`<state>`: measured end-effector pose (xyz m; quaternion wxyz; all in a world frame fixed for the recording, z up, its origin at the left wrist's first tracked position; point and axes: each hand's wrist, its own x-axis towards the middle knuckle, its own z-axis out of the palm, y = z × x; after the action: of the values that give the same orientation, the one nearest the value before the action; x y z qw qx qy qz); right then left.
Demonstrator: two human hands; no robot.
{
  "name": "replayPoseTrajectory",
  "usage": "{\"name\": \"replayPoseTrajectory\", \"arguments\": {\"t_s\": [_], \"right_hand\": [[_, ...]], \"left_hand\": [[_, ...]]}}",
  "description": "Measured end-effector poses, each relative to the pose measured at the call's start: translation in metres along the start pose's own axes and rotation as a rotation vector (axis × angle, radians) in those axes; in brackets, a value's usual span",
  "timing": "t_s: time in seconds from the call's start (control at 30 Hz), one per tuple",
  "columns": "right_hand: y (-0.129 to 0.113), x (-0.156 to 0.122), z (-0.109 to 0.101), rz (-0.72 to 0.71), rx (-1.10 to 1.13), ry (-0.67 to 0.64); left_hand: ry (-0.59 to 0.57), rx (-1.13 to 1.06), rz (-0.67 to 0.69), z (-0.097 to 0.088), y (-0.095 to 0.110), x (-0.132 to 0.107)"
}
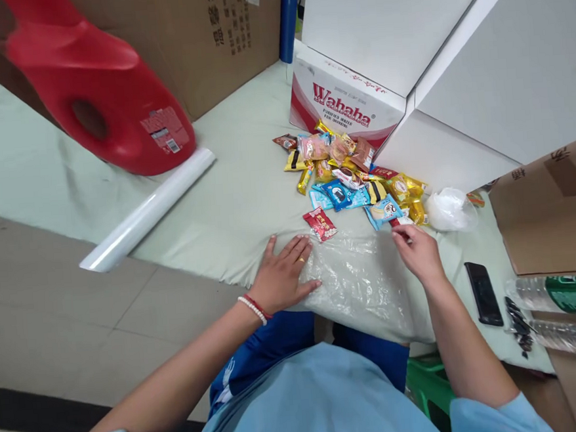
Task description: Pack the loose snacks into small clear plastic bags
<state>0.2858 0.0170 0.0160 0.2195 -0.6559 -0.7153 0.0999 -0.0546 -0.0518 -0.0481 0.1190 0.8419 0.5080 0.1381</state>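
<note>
A clear plastic bag [366, 276] lies flat on the pale green table cover at the table's near edge. My left hand [282, 275] rests open on the bag's left edge, fingers spread flat. My right hand [419, 253] is at the bag's far right corner, fingers pinched together on something I cannot make out. A red snack packet [320, 224] lies just beyond the bag. Behind it is a heap of several wrapped snacks [354, 172].
A Wahaha carton [344, 103] and white boxes [454, 46] stand behind the snacks. A red jug [113, 110] and a white roll [149, 209] lie at left. At right are a crumpled white bag [450, 209], a black phone [483, 293], brown cardboard [554, 210] and bottles [564, 295].
</note>
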Motion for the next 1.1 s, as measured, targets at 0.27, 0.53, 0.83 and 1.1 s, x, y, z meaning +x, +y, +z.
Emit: {"name": "replayPoseTrajectory", "arguments": {"t_s": [0.27, 0.53, 0.83, 1.1], "right_hand": [[-0.094, 0.104, 0.084, -0.145, -0.274, -0.144], [-0.073, 0.083, 0.033, 0.014, 0.191, -0.073], [-0.059, -0.026, 0.015, 0.496, 0.754, -0.554], [-0.066, -0.050, 0.029, -0.157, 0.026, -0.281]], "left_hand": [[-0.143, -0.026, 0.063, -0.005, -0.010, -0.001], [-0.120, -0.091, 0.079, -0.005, -0.013, -0.004], [-0.115, -0.095, 0.068, -0.005, -0.012, -0.003], [-0.104, -0.075, 0.068, -0.002, -0.013, -0.004]]}}
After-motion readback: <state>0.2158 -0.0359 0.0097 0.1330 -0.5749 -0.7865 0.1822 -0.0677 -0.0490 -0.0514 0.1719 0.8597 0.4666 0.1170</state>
